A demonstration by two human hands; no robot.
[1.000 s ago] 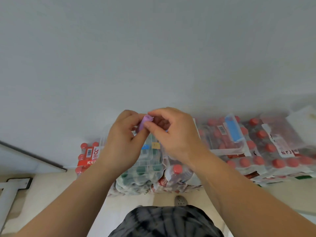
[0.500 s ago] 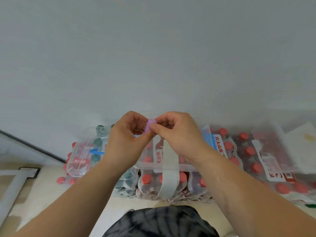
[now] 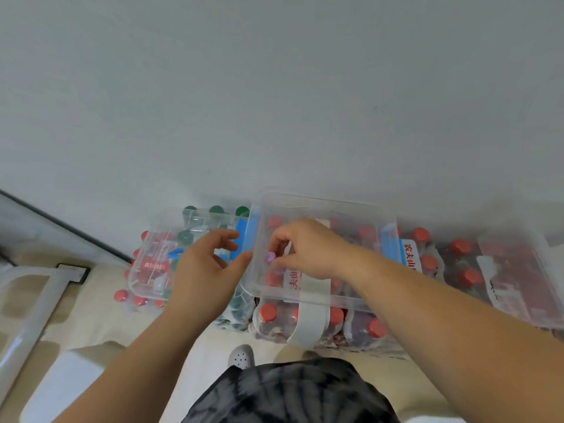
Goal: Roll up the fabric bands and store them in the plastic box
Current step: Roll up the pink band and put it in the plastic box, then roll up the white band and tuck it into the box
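A small purple rolled fabric band (image 3: 270,256) is pinched in the fingertips of my right hand (image 3: 305,250), which reaches down inside a clear plastic box (image 3: 308,297) with blue latches. The box rests on shrink-wrapped packs of bottles. My left hand (image 3: 207,270) hovers just left of the box's left wall, fingers spread and holding nothing. A pale grey fabric band (image 3: 308,325) hangs over the box's front wall and down across the bottle pack.
A second clear plastic container (image 3: 146,270) lies to the left on the bottle packs, with small blue pieces inside. Packs of red-capped bottles (image 3: 427,261) stretch to the right along a white wall. A clear lid (image 3: 518,270) lies at the right. My shoe (image 3: 241,357) stands below.
Both hands held the purple roll together in front of me. Now my left hand has let go and my right hand has lowered the roll into the clear box.
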